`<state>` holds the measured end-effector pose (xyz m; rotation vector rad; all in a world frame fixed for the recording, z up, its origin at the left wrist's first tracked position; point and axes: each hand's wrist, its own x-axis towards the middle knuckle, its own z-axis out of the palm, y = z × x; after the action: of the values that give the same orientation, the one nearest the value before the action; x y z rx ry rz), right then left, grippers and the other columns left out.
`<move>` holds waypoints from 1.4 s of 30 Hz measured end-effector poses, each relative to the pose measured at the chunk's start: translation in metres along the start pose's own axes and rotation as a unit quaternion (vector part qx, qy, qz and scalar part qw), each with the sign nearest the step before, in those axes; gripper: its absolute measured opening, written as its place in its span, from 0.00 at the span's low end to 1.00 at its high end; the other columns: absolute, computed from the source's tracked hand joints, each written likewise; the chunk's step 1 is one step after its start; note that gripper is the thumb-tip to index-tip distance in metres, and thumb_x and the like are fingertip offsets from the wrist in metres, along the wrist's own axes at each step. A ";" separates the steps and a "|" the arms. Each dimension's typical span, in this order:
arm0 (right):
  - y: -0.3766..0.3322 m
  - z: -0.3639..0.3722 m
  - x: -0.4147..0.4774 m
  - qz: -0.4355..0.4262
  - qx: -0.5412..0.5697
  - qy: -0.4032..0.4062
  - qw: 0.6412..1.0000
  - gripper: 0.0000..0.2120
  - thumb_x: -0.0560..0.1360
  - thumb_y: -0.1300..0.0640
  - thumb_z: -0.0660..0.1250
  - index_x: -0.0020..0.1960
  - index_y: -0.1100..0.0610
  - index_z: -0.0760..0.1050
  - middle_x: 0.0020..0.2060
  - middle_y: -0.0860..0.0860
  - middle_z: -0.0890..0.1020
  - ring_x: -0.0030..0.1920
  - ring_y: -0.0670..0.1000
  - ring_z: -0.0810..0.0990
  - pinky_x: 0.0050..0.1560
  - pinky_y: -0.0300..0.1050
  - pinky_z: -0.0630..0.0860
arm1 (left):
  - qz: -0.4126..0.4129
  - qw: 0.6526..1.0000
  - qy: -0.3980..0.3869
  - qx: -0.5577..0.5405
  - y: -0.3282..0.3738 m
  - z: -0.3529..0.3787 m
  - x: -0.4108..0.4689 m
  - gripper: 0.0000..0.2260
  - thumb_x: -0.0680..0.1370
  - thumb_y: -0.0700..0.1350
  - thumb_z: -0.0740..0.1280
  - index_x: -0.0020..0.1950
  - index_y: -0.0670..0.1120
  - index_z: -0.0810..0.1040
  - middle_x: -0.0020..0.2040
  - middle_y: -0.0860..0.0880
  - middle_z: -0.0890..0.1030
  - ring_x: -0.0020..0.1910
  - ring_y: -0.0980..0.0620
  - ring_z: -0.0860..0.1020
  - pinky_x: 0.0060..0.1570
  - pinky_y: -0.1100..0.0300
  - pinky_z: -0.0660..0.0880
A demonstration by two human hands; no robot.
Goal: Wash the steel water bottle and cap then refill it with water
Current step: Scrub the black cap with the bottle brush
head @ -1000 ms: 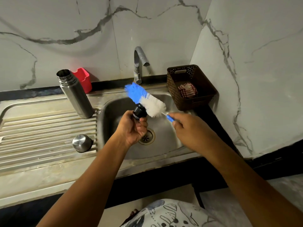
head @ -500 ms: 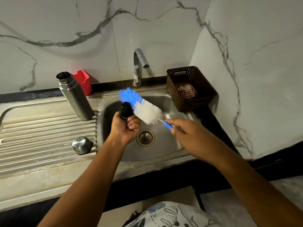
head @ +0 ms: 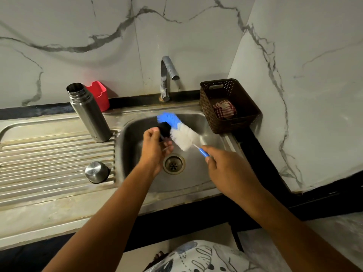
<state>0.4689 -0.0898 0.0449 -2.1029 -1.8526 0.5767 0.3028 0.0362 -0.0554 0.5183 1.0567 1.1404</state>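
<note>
My left hand (head: 155, 148) grips a small black stopper cap (head: 164, 129) over the sink basin (head: 198, 179). My right hand (head: 225, 169) holds the blue handle of a bottle brush (head: 184, 134), whose white and blue bristles lie against the black cap. The open steel bottle (head: 88, 112) stands upright on the ribbed drainboard (head: 49, 154), left of the basin. A round steel outer cap (head: 96, 172) rests on the drainboard near the basin's edge. The cap in my hand is blurred.
A curved steel tap (head: 167, 75) rises behind the basin; no water runs from it. A red holder (head: 99, 95) sits behind the bottle. A brown perforated basket (head: 229, 107) with a checked cloth stands at the right, by the marble side wall.
My left hand has turned and shifted the black cap against the bristles while the brush slid slightly left. Bottle and steel cap stay put.
</note>
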 end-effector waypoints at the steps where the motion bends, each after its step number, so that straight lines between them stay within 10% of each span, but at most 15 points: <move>1: -0.001 0.003 0.007 0.006 -0.013 0.012 1.000 0.20 0.86 0.53 0.57 0.77 0.44 0.68 0.53 0.51 0.85 0.51 0.53 0.83 0.52 0.52 0.81 | 0.014 0.999 -0.011 0.047 -0.007 0.006 -0.007 0.04 0.88 0.48 0.58 0.57 0.49 0.70 0.47 0.45 0.77 0.35 0.52 0.78 0.35 0.59 0.80; 16: -0.013 0.003 0.000 -0.030 -0.175 0.001 0.984 0.26 0.85 0.57 0.57 0.80 0.40 0.58 0.33 0.46 0.67 0.34 0.51 0.70 0.28 0.43 0.60 | 0.153 0.916 0.062 0.364 -0.001 -0.014 0.002 0.09 0.84 0.48 0.67 0.62 0.47 0.72 0.52 0.47 0.84 0.41 0.52 0.84 0.44 0.51 0.85; 22: -0.017 -0.001 0.019 -0.034 -0.214 0.005 0.976 0.29 0.83 0.62 0.56 0.81 0.43 0.57 0.32 0.46 0.64 0.35 0.52 0.71 0.30 0.44 0.62 | 0.234 0.837 -0.062 0.491 -0.008 -0.015 0.000 0.09 0.82 0.48 0.70 0.60 0.50 0.73 0.49 0.53 0.82 0.45 0.51 0.84 0.46 0.49 0.83; 28: -0.030 0.005 0.007 -0.039 -0.198 -0.001 0.979 0.27 0.85 0.58 0.57 0.81 0.41 0.57 0.32 0.46 0.64 0.30 0.47 0.65 0.27 0.42 0.55 | 0.177 0.900 -0.029 0.397 0.005 -0.031 0.003 0.09 0.84 0.45 0.68 0.63 0.46 0.74 0.53 0.48 0.83 0.45 0.54 0.85 0.43 0.60 0.83; 34: -0.029 0.008 0.025 -0.039 -0.155 -0.003 0.987 0.24 0.84 0.57 0.57 0.78 0.41 0.64 0.50 0.50 0.83 0.44 0.54 0.80 0.38 0.46 0.72 | 0.101 0.971 -0.003 0.215 0.012 -0.041 0.008 0.08 0.84 0.41 0.67 0.62 0.43 0.74 0.54 0.38 0.81 0.43 0.48 0.82 0.45 0.53 0.84; 42: -0.035 0.020 0.058 -0.016 -0.082 -0.007 0.997 0.21 0.84 0.56 0.59 0.76 0.44 0.69 0.57 0.53 0.84 0.53 0.56 0.82 0.47 0.47 0.75 | 0.055 0.984 -0.068 0.158 0.029 -0.054 0.010 0.12 0.83 0.41 0.69 0.65 0.40 0.74 0.48 0.43 0.82 0.42 0.52 0.83 0.45 0.56 0.85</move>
<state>0.4347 -0.0284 0.0373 -2.1713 -1.9985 0.4471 0.2417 0.0477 -0.0605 0.9024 1.1061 1.0213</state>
